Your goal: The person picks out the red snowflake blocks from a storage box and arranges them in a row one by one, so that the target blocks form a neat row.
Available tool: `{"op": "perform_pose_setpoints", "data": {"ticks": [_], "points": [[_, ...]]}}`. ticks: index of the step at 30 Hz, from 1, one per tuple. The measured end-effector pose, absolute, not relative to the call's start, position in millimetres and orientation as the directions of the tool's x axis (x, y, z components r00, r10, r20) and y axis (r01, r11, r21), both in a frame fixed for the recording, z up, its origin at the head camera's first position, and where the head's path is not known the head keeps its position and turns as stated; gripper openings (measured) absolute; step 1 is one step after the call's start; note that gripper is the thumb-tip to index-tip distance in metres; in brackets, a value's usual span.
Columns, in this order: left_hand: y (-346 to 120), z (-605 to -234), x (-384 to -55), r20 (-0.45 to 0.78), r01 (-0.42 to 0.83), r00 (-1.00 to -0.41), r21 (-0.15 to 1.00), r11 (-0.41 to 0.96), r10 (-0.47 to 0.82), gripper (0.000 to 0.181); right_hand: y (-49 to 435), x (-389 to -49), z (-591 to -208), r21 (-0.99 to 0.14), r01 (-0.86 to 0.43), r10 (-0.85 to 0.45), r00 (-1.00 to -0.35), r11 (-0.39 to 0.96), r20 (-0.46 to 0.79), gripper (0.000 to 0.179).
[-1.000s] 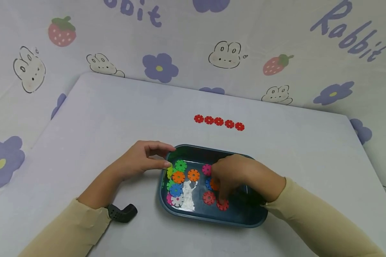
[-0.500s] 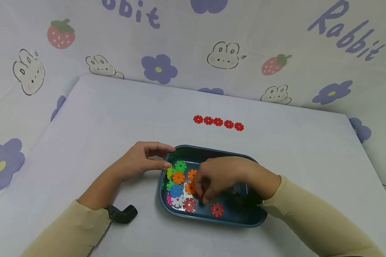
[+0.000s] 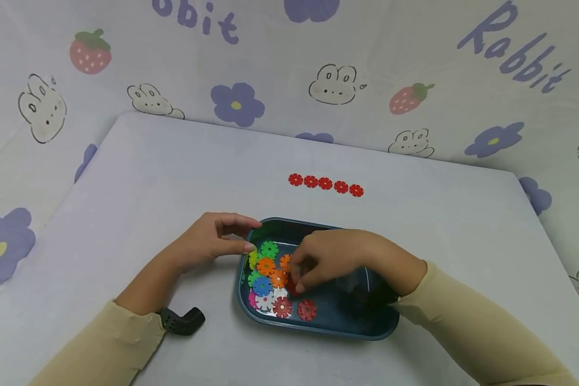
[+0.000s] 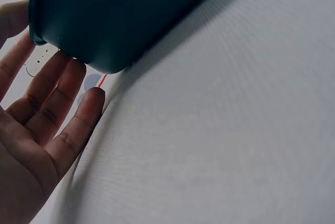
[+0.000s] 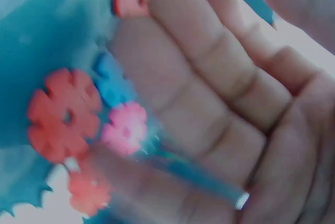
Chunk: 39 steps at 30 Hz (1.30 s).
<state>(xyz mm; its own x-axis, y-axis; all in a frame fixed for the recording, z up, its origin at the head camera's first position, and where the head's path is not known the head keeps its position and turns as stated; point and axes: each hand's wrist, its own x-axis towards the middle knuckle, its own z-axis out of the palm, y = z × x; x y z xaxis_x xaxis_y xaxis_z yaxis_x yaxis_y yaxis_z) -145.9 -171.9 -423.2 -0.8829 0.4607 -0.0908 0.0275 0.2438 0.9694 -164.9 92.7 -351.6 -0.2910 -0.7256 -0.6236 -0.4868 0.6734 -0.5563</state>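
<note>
Right hand point(image 3: 334, 256): inside the tray point(image 3: 344, 308), fingertips at a dark red disc point(image 3: 291, 289); whether pinching or merely pushing, cannot tell. Left hand point(image 3: 203, 242): thumb and index finger gripping the tray's far left corner, presumably to steady it. Green disc point(image 3: 269, 249), blue disc point(image 3: 262, 286), white disc point(image 3: 265, 302): tray's left end, apparently gathered aside. Five red discs point(image 3: 325, 184): far on the desk point(image 3: 149, 177), lined up, seemingly deliberately

Purple lettering point(image 3: 510, 66) on the patterned white backdrop point(image 3: 280, 59) reads "Rabbit" at upper right; another word point(image 3: 187, 19), cut by the top edge, shows "bbit" at upper left.
</note>
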Motion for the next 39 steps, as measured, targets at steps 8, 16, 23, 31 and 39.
{"op": "perform_pose_setpoints", "data": {"ticks": [8, 16, 23, 31, 39], "points": [[-171.6, -423.3, -146.1, -0.091, 0.025, -0.883, 0.970, 0.241, 0.460, 0.042, 94.4, -165.7, -352.7, -0.461, -0.530, -0.675, -0.334, 0.712, -0.657, 0.014], [-171.4, -424.6, -146.6, -0.086, 0.032, -0.882, 0.970, 0.240, 0.464, 0.042, 96.4, -170.1, -351.5, -0.582, -0.477, -0.743, -0.289, 0.659, -0.604, 0.016], [-171.4, -423.9, -146.4, -0.081, 0.034, -0.885, 0.971, 0.236, 0.459, 0.041, 90.7, -163.6, -361.4, -0.670, -0.382, -0.741, -0.061, 0.636, -0.669, 0.019], [-172.3, -424.0, -146.3, -0.081, 0.036, -0.886, 0.970, 0.241, 0.456, 0.040, 81.4, -166.5, -369.1, -0.709, -0.492, -0.855, -0.169, 0.505, -0.491, 0.029], [-172.7, -424.0, -147.7, -0.075, 0.047, -0.882, 0.969, 0.244, 0.465, 0.040, 67.5, -160.3, -374.0, -0.518, -0.642, -0.817, -0.349, 0.565, -0.459, 0.042]]}}
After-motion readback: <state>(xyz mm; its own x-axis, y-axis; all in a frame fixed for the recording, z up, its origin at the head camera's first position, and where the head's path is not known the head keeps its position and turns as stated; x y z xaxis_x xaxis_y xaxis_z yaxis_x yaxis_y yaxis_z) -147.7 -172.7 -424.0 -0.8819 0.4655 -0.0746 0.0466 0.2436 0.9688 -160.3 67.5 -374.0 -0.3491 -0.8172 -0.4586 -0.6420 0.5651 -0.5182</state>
